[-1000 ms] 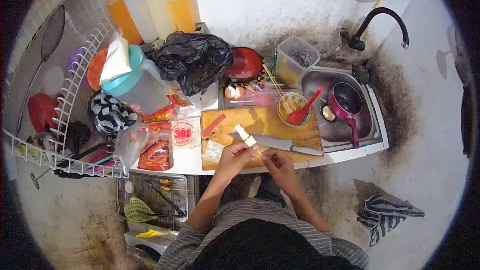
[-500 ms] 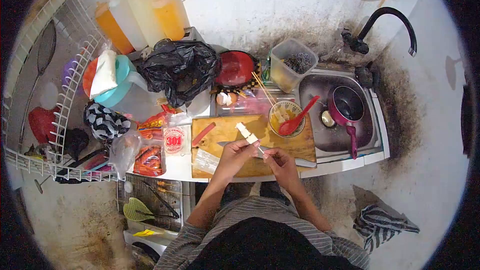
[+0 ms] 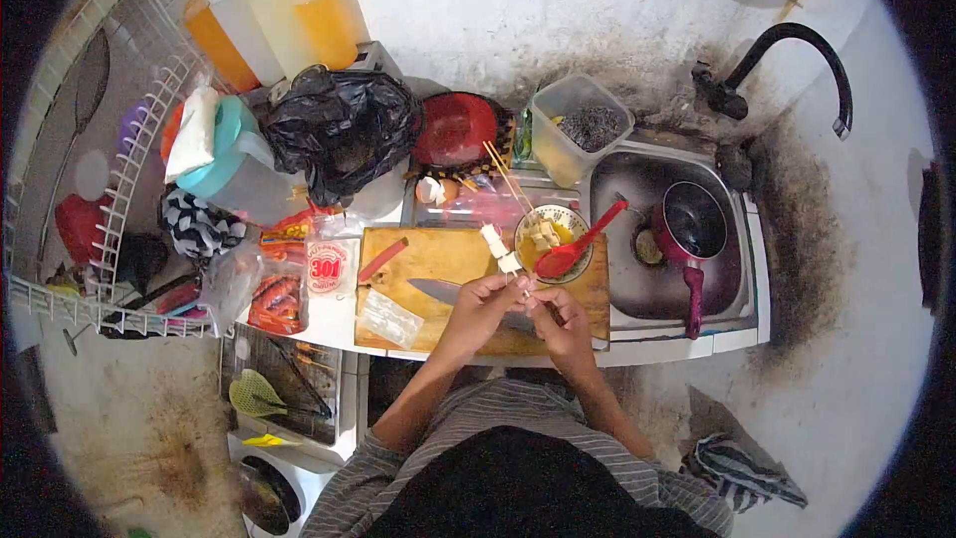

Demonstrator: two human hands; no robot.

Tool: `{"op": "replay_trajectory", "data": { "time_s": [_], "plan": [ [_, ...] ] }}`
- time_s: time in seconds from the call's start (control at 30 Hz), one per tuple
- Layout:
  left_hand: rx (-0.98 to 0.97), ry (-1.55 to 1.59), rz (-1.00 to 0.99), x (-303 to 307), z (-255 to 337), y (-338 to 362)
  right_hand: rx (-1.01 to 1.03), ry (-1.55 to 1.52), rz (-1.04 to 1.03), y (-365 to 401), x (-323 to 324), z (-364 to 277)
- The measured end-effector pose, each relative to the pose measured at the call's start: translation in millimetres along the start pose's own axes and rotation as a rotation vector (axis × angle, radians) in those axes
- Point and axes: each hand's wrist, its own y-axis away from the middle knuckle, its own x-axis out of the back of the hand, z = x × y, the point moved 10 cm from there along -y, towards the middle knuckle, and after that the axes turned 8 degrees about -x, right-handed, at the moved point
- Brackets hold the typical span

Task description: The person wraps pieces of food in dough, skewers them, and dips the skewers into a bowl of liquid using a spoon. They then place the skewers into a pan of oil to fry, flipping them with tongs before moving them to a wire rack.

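My left hand (image 3: pixel 485 303) and my right hand (image 3: pixel 560 316) meet over the wooden cutting board (image 3: pixel 438 249), together pinching a thin skewer with white cubes (image 3: pixel 500 248) threaded on it. The skewer's loaded end points up toward a yellow bowl (image 3: pixel 551 232) that holds more white pieces and a red spoon (image 3: pixel 576 246). A knife (image 3: pixel 434 289) lies flat on the board just left of my left hand. A red sausage piece (image 3: pixel 382 259) rests on the board's far left.
A sink (image 3: pixel 657 239) at the right holds a maroon pot (image 3: pixel 690 222) under a black tap (image 3: pixel 797 60). Behind the board stand a black bag (image 3: pixel 339 130), red lid (image 3: pixel 455 127), clear tub (image 3: pixel 582 127) and sauce bottles (image 3: pixel 299 15). A wire rack (image 3: pixel 119 169) fills the left.
Both hands have moved up and right with the skewer, its cubes now close beside the yellow bowl. The camera has shifted, sliding the whole counter slightly left and down.
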Motion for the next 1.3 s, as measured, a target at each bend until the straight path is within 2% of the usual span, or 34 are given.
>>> {"op": "replay_trajectory", "data": {
  "time_s": [0.1, 0.17, 0.2, 0.27, 0.3, 0.33, 0.37, 0.4, 0.47, 0.5, 0.6, 0.67, 0.7, 0.77, 0.8, 0.87, 0.9, 0.97, 1.07, 1.13, 1.17, 1.2, 1.27, 1.3],
  "plan": [
    [-0.089, -0.046, 0.045, 1.0, 5.3, -1.1, 0.061, -0.12, -0.067, -9.3, 5.3, 3.9],
    [-0.146, -0.106, 0.089, 7.2, 11.7, -1.0, 0.33, 0.265, -0.064, -11.8, 21.8, -12.8],
    [-0.107, -0.12, 0.113, 12.6, 10.6, 0.2, 0.328, 0.266, -0.077, -17.4, 30.1, -15.0],
    [-0.067, -0.127, 0.15, 22.0, 6.6, 4.0, 0.347, 0.237, 0.188, -30.8, 73.3, -29.0],
    [-0.087, -0.172, 0.149, 24.7, 6.4, 5.1, 0.344, 0.242, 0.176, -38.1, 81.2, -33.6],
    [-0.108, -0.219, 0.146, 26.5, 7.3, 6.3, 0.19, 0.119, 0.197, -51.1, 96.2, -25.1],
    [-0.047, -0.218, 0.161, 27.4, 3.6, 10.5, 0.037, -0.004, 0.218, -61.4, 108.0, -15.4],
    [-0.047, -0.217, 0.169, 29.2, 2.6, 11.6, 0.035, -0.002, 0.211, -67.6, 113.9, -22.8],
    [-0.151, -0.479, 0.178, 30.5, 11.6, 12.8, -0.181, 0.138, 0.06, -80.6, 110.9, -15.3],
    [-0.15, -0.473, 0.183, 29.6, 9.8, 12.9, -0.183, 0.145, 0.057, -86.5, 114.4, -16.7],
    [-0.115, -0.475, 0.219, 28.4, -1.1, 12.7, -0.072, 0.334, -0.084, -105.8, 101.9, -20.2],
    [-0.377, -0.591, 0.232, 18.3, 13.7, 11.7, 0.062, 0.267, -0.144, -114.0, 94.8, -26.0],
    [-0.379, -0.593, 0.247, 18.1, 14.3, 11.2, 0.064, 0.27, -0.159, -114.0, 92.9, -27.2],
    [-0.343, -0.771, 0.228, 13.5, 17.9, 10.6, 0.238, 0.325, -0.194, -101.9, 86.7, -49.0],
    [-0.336, -0.771, 0.242, 15.3, 18.9, 11.9, 0.233, 0.328, -0.208, -96.4, 85.3, -55.0],
    [-0.302, -0.745, 0.23, 17.8, 20.6, 11.1, 0.456, 0.615, -0.219, -75.8, 75.3, -84.9],
    [-0.286, -0.859, 0.227, 13.9, 33.5, 11.6, 0.461, 0.617, -0.226, -72.3, 76.9, -90.6],
    [-0.288, -0.921, 0.237, 13.8, 47.2, 9.0, 0.687, 0.809, -0.223, -56.2, 70.0, -106.7],
    [-0.225, -0.977, 0.227, 16.9, 56.7, 3.8, 0.693, 0.788, -0.204, -62.5, 75.0, -103.1],
    [-0.301, -1.163, 0.106, 4.2, 67.2, -1.6, 0.655, 0.731, -0.172, -79.0, 82.2, -91.8],
    [-0.407, -1.199, 0.101, 3.4, 71.5, -2.4, 0.618, 0.678, -0.144, -88.6, 88.1, -84.9],
    [-0.41, -1.2, 0.101, 2.7, 76.2, -3.5, 0.62, 0.678, -0.142, -93.0, 88.4, -79.3],
    [-0.278, -1.331, 0.111, 5.5, 82.0, -7.0, 0.448, 0.553, -0.167, -110.8, 92.2, -57.8],
    [-0.278, -1.333, 0.108, 3.5, 87.0, -8.1, 0.448, 0.551, -0.164, -116.0, 93.0, -51.9]
  ]
}}
